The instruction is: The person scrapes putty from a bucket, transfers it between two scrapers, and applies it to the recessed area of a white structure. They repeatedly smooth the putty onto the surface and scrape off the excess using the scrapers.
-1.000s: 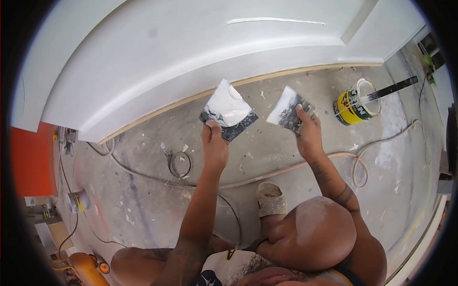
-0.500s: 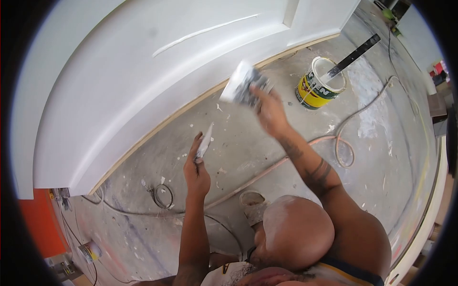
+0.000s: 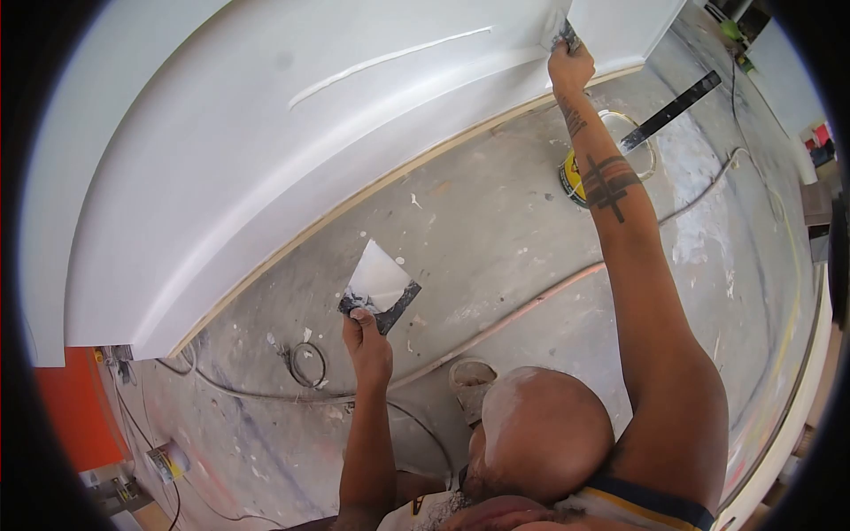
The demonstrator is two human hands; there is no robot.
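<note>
My left hand (image 3: 368, 347) is closed on the dark edge of a flat scraper (image 3: 379, 276), whose face carries white paste, above the floor. My right arm is stretched to the upper right. At its end my right hand (image 3: 571, 67) grips a second scraper (image 3: 567, 35), held against the white panel near a raised corner. A line of white paste (image 3: 390, 60) runs along the panel (image 3: 221, 133). Under my right forearm stands a yellow and green bucket (image 3: 573, 179), partly hidden, with a black stick (image 3: 675, 108) leaning out of it.
A pinkish hose (image 3: 540, 299) crosses the stained floor (image 3: 496, 221). Dark cable coils (image 3: 307, 365) lie at the left. A wooden strip (image 3: 354, 196) edges the panel's foot. My bent knee (image 3: 549, 434) is low in view, beside a small cup-like object (image 3: 472, 376).
My right hand has moved up and right with its scraper, from above the floor to the panel. The left scraper has turned, so its broad white-coated face now shows.
</note>
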